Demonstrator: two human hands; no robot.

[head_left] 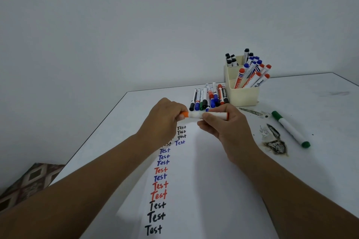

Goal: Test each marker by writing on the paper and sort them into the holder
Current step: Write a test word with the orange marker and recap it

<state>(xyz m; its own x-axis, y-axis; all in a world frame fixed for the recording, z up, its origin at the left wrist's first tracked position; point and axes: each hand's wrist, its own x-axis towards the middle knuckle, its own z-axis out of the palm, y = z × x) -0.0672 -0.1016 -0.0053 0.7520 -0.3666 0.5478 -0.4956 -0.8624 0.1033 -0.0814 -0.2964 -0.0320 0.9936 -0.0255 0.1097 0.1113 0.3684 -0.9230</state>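
Setting: plain room, likely a home or small office. Evidence: white table (291, 91) with scorched, peeling patches (275, 146) (right side); bare grey-white wall (136, 25); patterned floor covering (29, 184) at lower left; cream desk holder (242, 93) stocked with whiteboard markers (250, 75).

Paper (204, 180): the word "Test" handwritten repeatedly in black, red and blue; a marker in the holder (259, 82) reads "Board".
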